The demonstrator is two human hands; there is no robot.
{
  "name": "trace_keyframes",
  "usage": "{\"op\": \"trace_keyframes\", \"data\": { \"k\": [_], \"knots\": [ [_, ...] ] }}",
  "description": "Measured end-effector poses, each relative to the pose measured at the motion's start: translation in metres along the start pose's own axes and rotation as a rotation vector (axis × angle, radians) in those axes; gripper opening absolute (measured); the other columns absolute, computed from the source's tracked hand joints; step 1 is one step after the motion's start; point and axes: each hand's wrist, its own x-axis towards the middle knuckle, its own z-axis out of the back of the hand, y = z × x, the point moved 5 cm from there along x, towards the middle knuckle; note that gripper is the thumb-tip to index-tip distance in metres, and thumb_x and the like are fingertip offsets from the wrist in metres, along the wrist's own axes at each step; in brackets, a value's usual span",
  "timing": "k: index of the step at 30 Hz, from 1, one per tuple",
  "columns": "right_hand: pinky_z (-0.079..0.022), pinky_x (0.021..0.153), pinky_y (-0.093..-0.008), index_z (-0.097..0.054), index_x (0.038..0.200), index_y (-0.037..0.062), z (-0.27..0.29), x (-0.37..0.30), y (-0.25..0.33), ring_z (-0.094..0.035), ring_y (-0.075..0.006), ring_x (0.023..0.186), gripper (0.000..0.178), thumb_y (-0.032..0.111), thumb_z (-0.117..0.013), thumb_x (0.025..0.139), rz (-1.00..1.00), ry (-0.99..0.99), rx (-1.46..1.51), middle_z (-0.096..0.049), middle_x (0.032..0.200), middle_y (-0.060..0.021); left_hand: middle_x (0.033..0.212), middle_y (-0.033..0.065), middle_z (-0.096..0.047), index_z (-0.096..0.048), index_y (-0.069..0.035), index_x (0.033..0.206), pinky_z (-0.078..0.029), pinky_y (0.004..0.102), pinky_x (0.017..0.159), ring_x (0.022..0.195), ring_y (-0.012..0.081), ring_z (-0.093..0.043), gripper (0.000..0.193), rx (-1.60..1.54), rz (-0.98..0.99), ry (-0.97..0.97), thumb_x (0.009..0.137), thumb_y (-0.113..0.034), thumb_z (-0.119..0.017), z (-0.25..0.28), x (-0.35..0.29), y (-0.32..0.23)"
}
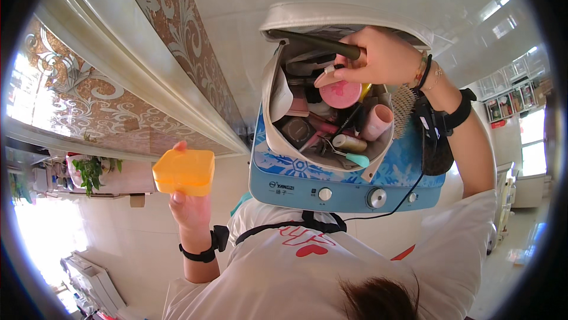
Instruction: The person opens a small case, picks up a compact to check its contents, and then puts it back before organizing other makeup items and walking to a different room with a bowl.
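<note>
In my left hand (192,207) is a small yellow plastic box (183,172), rounded at the corners and raised off to the left, thumb and fingers at its sides. My right hand (384,56) reaches over an unzipped white cosmetics bag (272,107). A dark green handle (325,44) lies between its thumb and fingers; a small beige piece (323,77) shows at the fingertips, its kind unclear. Below them in the bag sit a round pink container (340,94), a pink cup-like tube (377,122), a dark square compact (297,132) and a turquoise-tipped tool (357,159).
The bag rests on a blue snowflake-patterned appliance (278,181) with silver knobs (377,198). Beside the bag is a bristled hairbrush (404,107). A black cable (390,210) runs down in front. Patterned cabinet panels (195,53) stand at left, a green plant (89,175) beyond.
</note>
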Motion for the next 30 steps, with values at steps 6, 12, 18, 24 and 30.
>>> {"op": "trace_keyframes", "data": {
  "k": [6,12,18,24,30],
  "knots": [
    [-0.045,0.046,-0.0237,-0.057,0.093,-0.0057,-0.003,-0.010,-0.013,-0.060,-0.0104,0.051,0.035,0.028,-0.065,0.088,-0.051,0.114,0.417,-0.060,0.063,-0.0052,0.149,0.0127,-0.030,-0.037,-0.010,0.140,-0.038,0.0432,0.106,0.130,0.0253,-0.041,0.077,-0.051,0.055,-0.006,0.076,-0.030,-0.076,-0.008,-0.001,0.002],
    [-0.046,0.042,-0.0233,-0.055,0.107,-0.0062,0.010,-0.025,-0.001,-0.059,-0.0107,0.048,0.032,0.018,-0.062,0.087,0.003,0.044,0.584,-0.063,0.074,-0.0098,0.148,0.0128,-0.032,-0.032,-0.007,0.142,-0.036,0.0425,0.107,0.130,0.0247,-0.041,0.083,0.035,0.103,-0.010,0.075,-0.033,-0.073,-0.033,0.005,0.002],
    [-0.048,0.045,-0.0228,-0.058,0.112,-0.0022,0.010,-0.040,0.004,-0.059,-0.0083,0.058,0.036,0.020,-0.062,0.084,-0.043,0.295,0.819,-0.064,0.091,-0.0069,0.142,0.0100,-0.040,-0.027,-0.003,0.145,-0.039,0.0386,0.105,0.128,0.0227,-0.044,0.092,0.036,0.167,0.073,0.070,-0.037,-0.069,-0.083,0.018,-0.007],
    [-0.049,0.052,-0.0218,-0.062,0.104,0.0005,0.003,-0.043,-0.004,-0.059,-0.0062,0.070,0.036,0.029,-0.070,0.083,0.100,0.203,0.718,-0.064,0.087,-0.0033,0.133,0.0099,-0.047,-0.028,-0.002,0.144,-0.041,0.0364,0.104,0.124,0.0226,-0.048,0.091,0.046,0.202,0.068,0.070,-0.040,-0.066,-0.091,0.018,-0.002],
    [-0.045,0.074,-0.0222,-0.063,0.094,0.0014,0.020,-0.042,-0.011,-0.055,-0.0056,0.081,0.026,0.023,-0.073,0.082,0.065,-0.095,0.439,-0.062,0.083,0.0006,0.128,0.0121,-0.049,-0.031,0.000,0.141,-0.043,0.0401,0.101,0.117,0.0263,-0.054,0.087,0.044,0.283,0.099,0.071,-0.040,-0.064,-0.084,0.013,0.005]
  ]
}}
